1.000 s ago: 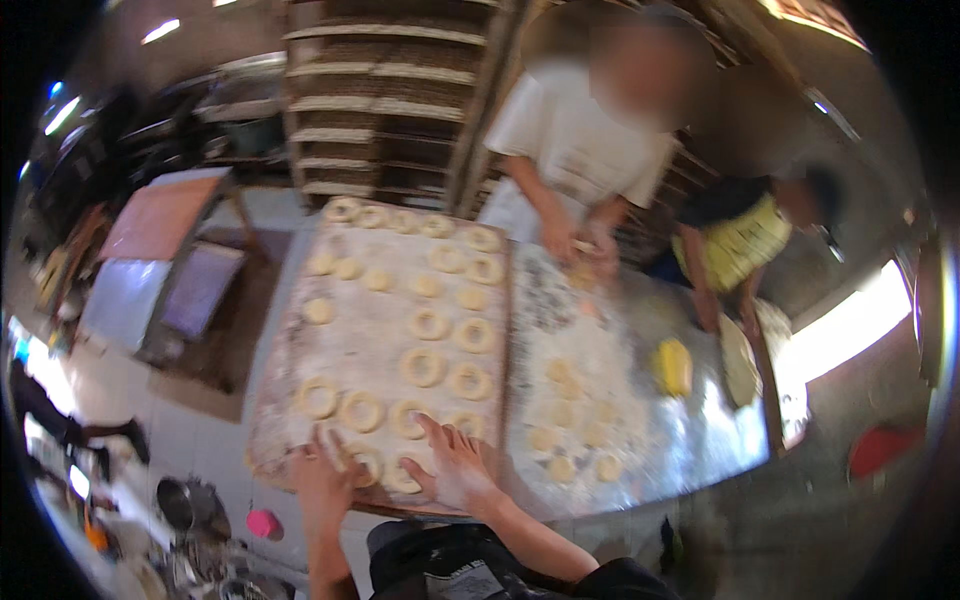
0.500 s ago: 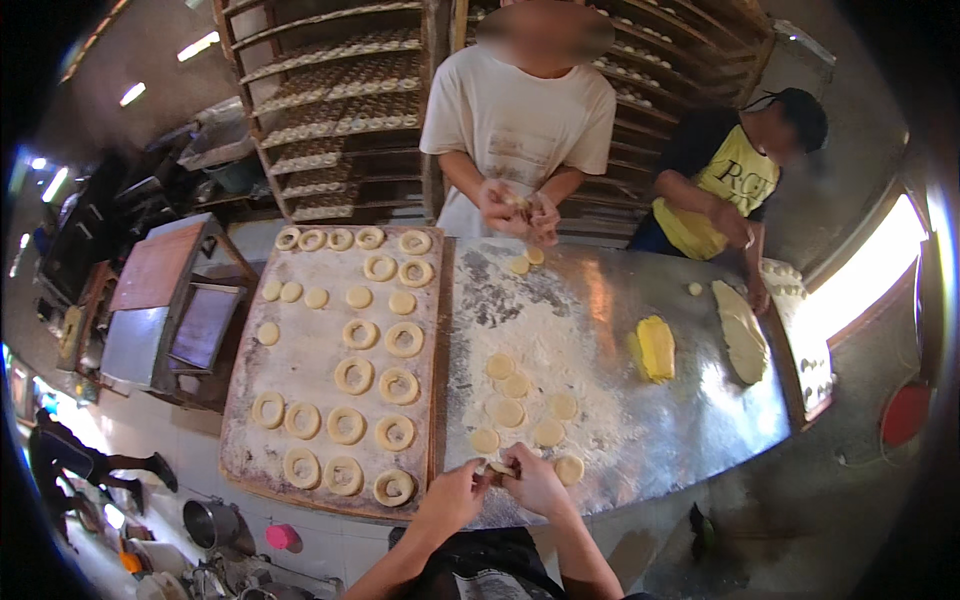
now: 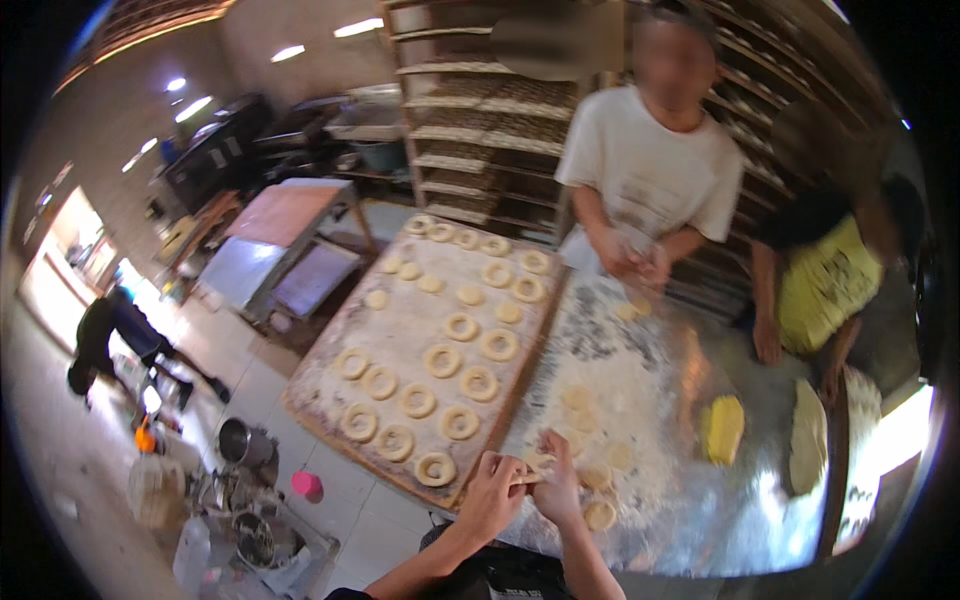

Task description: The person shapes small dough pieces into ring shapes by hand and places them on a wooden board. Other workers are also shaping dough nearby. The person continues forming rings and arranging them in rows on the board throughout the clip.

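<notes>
A small piece of pale dough (image 3: 525,478) is pinched between my two hands over the table's near edge. My left hand (image 3: 490,497) has its fingers closed on the dough's left end. My right hand (image 3: 557,490) grips the other end, its fingers partly smeared by motion. Just beyond and beside my right hand lie several flat dough rounds (image 3: 600,515) on the floured metal table (image 3: 690,530). To the left, a floury wooden board (image 3: 400,325) bears rows of dough rings (image 3: 435,468) and several small dough rounds (image 3: 470,295).
Across the table a person in a white shirt (image 3: 650,165) handles dough. At right stands a person in yellow and black (image 3: 830,290), near a dough slab (image 3: 808,440) and a yellow block (image 3: 722,430). Behind is a tray rack (image 3: 490,133). Pots (image 3: 240,442) stand on the floor, lower left.
The view has swung left, so the board and table sit further right and tilted. Both my hands still hold the dough. The person in white has brought their hands lower and closer together.
</notes>
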Demonstrator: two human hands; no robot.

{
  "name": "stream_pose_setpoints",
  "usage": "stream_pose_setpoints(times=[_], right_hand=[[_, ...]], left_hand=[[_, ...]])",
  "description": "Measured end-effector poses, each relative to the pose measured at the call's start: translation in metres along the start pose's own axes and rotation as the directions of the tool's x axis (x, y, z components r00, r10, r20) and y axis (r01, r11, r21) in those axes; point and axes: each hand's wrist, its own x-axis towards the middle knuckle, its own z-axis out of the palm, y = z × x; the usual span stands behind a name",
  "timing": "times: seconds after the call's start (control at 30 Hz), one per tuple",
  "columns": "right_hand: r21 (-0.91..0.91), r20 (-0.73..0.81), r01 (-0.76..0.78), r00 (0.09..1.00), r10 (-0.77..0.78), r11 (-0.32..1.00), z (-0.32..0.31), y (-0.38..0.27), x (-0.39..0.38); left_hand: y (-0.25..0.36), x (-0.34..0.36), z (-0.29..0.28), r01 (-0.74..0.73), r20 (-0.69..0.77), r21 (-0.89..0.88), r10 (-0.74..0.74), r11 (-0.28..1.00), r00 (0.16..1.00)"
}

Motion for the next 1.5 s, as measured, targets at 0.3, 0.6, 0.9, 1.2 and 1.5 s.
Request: stream_pose_setpoints(times=[0.3, 0.6, 0.9, 1.2, 1.5], right_hand=[[0.854, 0.492, -0.482, 0.870, -0.002, 0.195, 0.014, -0.027, 0.019], [0.622, 0.530, -0.206, 0.821, -0.212, 0.756, 0.120, -0.081, 0.042], [0.133, 0.573, -0.122, 0.819, 0.024, 0.984, 0.227, -0.102, 0.072], [0.729, 0.477, -0.403, 0.879, 0.011, 0.554, 0.296, -0.114, 0.084], [0.237, 0.409, -0.160, 0.911, 0.051, 0.958, 0.325, -0.114, 0.103]], left_hand=[[-0.019, -0.014, -0.034, -0.014, 0.033, -0.703, 0.052, 0.711, 0.998], [-0.084, 0.006, -0.099, -0.137, -0.335, -0.055, 0.111, 0.989, 0.936], [-0.150, 0.030, -0.184, -0.088, -0.367, -0.167, 0.021, 0.982, 0.930], [-0.191, 0.042, -0.241, -0.010, -0.355, -0.216, -0.069, 0.976, 0.932], [-0.213, 0.051, -0.251, 0.018, -0.321, -0.276, -0.110, 0.961, 0.941]])
